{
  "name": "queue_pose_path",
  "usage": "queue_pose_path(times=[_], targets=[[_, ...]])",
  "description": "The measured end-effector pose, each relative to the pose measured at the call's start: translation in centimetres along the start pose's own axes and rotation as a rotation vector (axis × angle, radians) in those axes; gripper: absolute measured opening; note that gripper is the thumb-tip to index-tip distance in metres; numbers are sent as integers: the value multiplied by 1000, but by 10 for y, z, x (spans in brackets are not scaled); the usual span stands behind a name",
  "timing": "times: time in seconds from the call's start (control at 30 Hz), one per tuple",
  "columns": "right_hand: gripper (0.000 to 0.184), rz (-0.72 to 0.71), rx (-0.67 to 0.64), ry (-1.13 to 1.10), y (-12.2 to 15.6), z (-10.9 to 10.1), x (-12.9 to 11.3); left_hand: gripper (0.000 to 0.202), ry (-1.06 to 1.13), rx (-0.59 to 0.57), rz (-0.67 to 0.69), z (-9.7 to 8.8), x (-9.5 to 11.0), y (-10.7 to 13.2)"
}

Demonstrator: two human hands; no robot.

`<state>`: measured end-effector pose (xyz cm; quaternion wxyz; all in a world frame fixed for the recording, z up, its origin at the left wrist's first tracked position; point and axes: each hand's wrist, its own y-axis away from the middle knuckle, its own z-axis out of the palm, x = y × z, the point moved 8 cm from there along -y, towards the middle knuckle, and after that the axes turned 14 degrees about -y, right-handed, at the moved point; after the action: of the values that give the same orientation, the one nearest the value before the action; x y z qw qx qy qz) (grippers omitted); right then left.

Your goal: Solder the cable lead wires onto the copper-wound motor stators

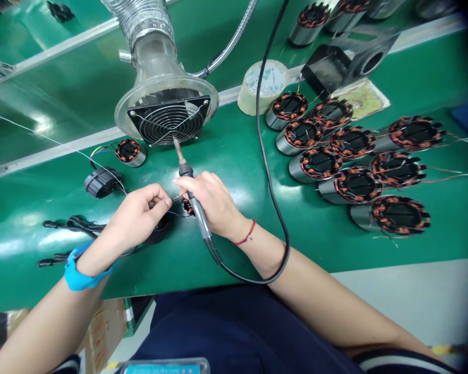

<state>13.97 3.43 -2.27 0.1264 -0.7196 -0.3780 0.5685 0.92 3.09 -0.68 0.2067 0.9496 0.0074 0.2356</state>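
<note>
My right hand (212, 200) is closed around a soldering iron (190, 191). The iron's tip points up and away toward the fan, and its black cord (271, 171) loops over my forearm. My left hand (138, 213) is closed in a pinch on thin wires (174, 199) at a small copper-wound stator (187, 206) that lies on the green bench between the two hands. A blue band is on my left wrist and a red string on my right.
A fume extractor fan (167, 120) with a flexible duct stands just behind my hands. Several wound stators (353, 156) lie at the right, one stator (129, 151) at the left. A tape roll (263, 85), a black part (101, 182) and black cables (68, 226) are nearby.
</note>
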Motion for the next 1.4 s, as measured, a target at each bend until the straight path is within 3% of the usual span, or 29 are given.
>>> queue_pose_path(times=[0.13, 0.33, 0.5, 0.67, 0.9, 1.03, 1.13, 1.4], targets=[[27, -20, 9, 51, -2, -7, 5, 24, -21, -109, -31, 11, -3, 4], [32, 73, 129, -19, 5, -20, -5, 26, 42, -116, -8, 15, -7, 3], [34, 96, 67, -36, 12, -5, -23, 27, 83, -81, 2, 9, -9, -3], [30, 70, -50, 21, 20, 6, -26, 25, 122, -42, -8, 7, -14, -6], [34, 167, 246, -88, 23, -36, -31, 22, 167, -60, -5, 7, -15, -4], [23, 175, 351, -101, 28, -51, -38, 25, 138, -45, -21, 6, -15, -2], [16, 212, 417, -132, 39, -53, -35, 25, 131, -8, -18, 6, -15, -1], [15, 252, 404, -144, 55, -45, -26, 19, 171, 60, 0, 8, -16, -1]])
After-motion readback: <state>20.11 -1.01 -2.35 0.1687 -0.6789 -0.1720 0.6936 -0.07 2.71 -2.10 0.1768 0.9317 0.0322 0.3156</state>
